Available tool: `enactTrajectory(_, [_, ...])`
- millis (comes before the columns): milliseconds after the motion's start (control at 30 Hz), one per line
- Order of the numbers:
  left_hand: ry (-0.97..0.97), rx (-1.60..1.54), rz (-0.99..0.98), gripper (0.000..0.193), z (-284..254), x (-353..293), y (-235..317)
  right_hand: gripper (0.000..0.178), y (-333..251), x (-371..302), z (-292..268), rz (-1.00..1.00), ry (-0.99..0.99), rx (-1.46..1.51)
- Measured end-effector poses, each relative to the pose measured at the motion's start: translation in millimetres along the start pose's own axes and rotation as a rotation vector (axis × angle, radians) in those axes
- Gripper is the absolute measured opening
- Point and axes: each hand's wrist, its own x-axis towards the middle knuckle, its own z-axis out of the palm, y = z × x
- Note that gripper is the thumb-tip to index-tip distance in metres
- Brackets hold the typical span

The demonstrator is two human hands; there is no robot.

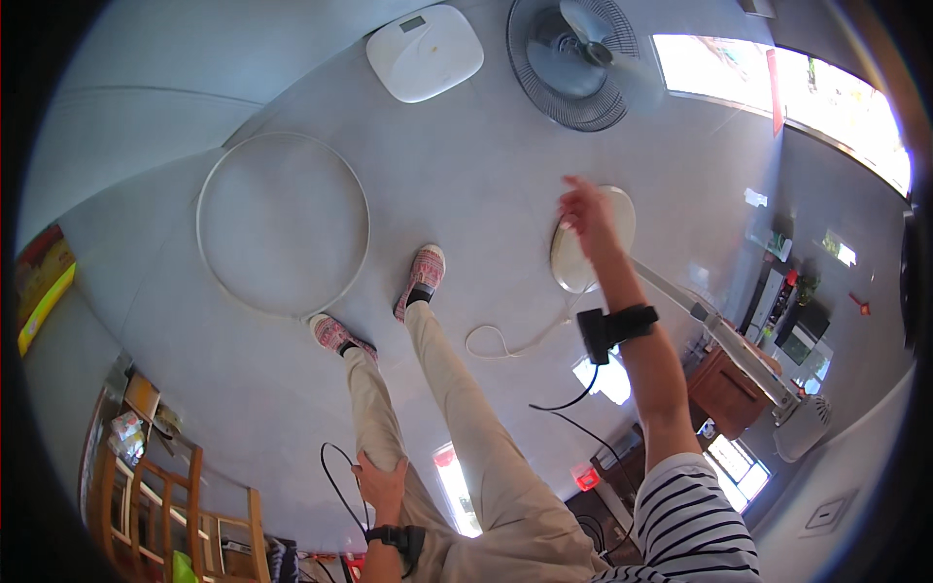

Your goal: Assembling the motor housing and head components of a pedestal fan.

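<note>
My left hand (382, 486) rests on my left trouser leg (374, 408), near the knee, with its thumb apart from the fingers. Farther out, my right hand (587, 216) is stretched over a round cream base (573, 264) on the floor. The index finger points ahead, the other fingers are slightly bent and blurred, and nothing shows in the hand. Whether it touches the base cannot be made out. From that base a white pole (671, 289) runs to a white head piece (802, 428) at the right. A pale cable (505, 355) lies looped beside it.
A thin white ring (368, 219) lies on the grey floor by my shoes (425, 267). Toward the far wall are a white bathroom scale (428, 58) and a round fan cage with blades (573, 58). Wooden chairs (194, 515) stand lower left, a wooden cabinet (724, 394) right.
</note>
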Motion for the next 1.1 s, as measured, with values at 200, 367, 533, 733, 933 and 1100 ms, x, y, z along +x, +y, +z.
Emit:
enactTrajectory(200, [-0.029,-0.015,-0.045,0.082,-6,-1,5,0.028,122,-42,70,0.347,-0.413,-0.48])
enactTrajectory(367, [-0.056,-0.041,-0.052,0.084,-4,-3,4,0.019,199,-31,104,0.349,-0.459,-0.838])
enactTrajectory(533, [-0.071,-0.045,-0.064,0.083,2,-1,-6,0.02,267,38,136,-0.431,-0.864,-1.376])
enactTrajectory(733, [-0.135,-0.096,-0.127,0.084,0,-1,-21,0.038,253,55,251,0.29,-0.357,-1.062])
enactTrajectory(933, [-0.199,-0.171,-0.16,0.085,-16,1,-6,0.036,285,84,274,0.017,-0.067,-1.149])
enactTrajectory(1100, [-0.152,-0.212,-0.076,0.086,-16,-2,-10,0.026,289,72,265,-0.042,-0.042,-1.111])
